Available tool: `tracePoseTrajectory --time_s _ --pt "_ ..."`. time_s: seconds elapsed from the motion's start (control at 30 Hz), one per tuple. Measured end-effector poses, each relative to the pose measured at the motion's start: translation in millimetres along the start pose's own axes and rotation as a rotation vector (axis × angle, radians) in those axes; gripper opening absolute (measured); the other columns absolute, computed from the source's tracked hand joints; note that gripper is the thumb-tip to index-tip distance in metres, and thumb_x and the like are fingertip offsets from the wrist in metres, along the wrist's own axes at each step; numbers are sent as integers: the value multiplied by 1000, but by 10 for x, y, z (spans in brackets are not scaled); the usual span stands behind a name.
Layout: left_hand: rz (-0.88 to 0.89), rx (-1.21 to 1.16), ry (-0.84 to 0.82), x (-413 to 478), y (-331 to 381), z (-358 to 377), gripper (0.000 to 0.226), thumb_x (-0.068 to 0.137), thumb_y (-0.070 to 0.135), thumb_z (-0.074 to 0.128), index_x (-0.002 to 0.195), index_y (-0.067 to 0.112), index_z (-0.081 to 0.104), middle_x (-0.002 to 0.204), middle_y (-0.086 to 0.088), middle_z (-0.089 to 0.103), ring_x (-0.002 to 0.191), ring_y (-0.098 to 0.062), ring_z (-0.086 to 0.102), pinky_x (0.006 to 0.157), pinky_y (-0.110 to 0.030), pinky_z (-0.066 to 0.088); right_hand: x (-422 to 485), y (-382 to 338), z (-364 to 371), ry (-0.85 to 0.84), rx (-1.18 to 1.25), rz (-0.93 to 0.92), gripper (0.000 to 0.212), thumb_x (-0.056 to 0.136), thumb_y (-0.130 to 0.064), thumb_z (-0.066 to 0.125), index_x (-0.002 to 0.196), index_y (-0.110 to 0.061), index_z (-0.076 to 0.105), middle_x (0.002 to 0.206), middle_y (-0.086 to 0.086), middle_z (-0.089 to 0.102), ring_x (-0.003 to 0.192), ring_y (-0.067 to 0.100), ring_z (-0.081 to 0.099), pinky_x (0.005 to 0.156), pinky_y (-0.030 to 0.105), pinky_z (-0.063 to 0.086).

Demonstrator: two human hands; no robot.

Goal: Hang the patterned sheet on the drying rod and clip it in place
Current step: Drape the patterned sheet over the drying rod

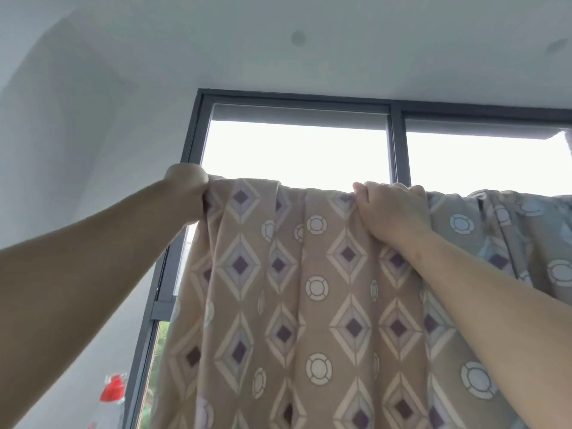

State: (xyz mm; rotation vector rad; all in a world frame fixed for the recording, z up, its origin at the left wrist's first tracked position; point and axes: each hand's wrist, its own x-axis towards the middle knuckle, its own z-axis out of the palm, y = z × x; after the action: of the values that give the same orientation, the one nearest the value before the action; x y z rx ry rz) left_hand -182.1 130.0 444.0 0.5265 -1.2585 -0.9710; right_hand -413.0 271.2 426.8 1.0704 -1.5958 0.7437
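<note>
Open above the top fold of the patterned sheet (309,274), up to the ceiling (309,66). Blocked ahead by hanging folds, dark window frame (399,144) behind. Clear along the fold between left hand (187,193) and right hand (393,209), and leftward beside the wall (77,134).

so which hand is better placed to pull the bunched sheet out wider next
Probably the left hand: it grips the patterned sheet at its outer edge, while the right hand holds mid-sheet folds.
</note>
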Motion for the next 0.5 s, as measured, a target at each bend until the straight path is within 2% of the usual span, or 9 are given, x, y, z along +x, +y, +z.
tracePoseTrajectory --time_s 0.1,0.13,0.17,0.23,0.3,0.33,0.4,0.5 --pt "-97 -19 -122 -22 -79 -172 26 97 15 40 77 11 56 69 -4 56 45 -15 57 39 -20 47 15 -25 53 16 -7 3 51 100 -35 16 104 -12 62 107 8 66 105 28 53 97 42 28" --pt "-118 -29 -160 -33 -101 -193 26 95 21 49 72 13 56 63 -3 56 39 -13 56 36 -19 46 25 -30 67 27 -14 6 51 100 -35 16 103 -12 62 106 8 66 104 28 53 97 42 28" --pt "-108 -30 -157 -46 -112 -208 22 92 21 56 72 13 56 63 -4 57 39 -12 57 37 -19 46 32 -33 81 35 -20 11 51 100 -35 17 102 -12 62 106 8 66 104 28 54 97 42 28" --pt "22 -56 0 -2 -137 -282 4 89 10 60 89 13 58 75 -5 59 54 -13 59 47 -24 49 27 -37 97 55 -28 24 50 99 -34 18 101 -11 63 107 9 66 104 29 53 96 42 29" --pt "124 -51 205 131 -193 -422 17 90 1 55 100 14 55 86 -6 59 63 -11 54 54 -21 46 21 -55 107 86 -41 44 50 99 -32 19 100 -10 64 105 11 67 104 30 53 96 42 29" --pt "119 -35 246 166 -232 -500 18 90 -1 53 100 14 56 92 -8 60 64 -11 53 56 -20 46 18 -80 109 101 -51 51 50 99 -31 20 98 -9 64 104 12 67 104 31 53 96 43 29" --pt "46 36 161 221 -328 -583 19 90 -3 50 95 14 58 97 -9 60 65 -13 54 60 -23 47 16 -158 116 109 -62 52 50 98 -33 20 97 -9 65 103 12 67 103 31 54 96 43 30" --pt "1 84 -33 231 -386 -559 24 91 -5 48 87 15 59 85 -4 61 69 -13 56 60 -25 47 5 -250 141 63 -61 54 52 95 -47 18 88 -18 60 97 8 64 103 29 51 95 43 29"
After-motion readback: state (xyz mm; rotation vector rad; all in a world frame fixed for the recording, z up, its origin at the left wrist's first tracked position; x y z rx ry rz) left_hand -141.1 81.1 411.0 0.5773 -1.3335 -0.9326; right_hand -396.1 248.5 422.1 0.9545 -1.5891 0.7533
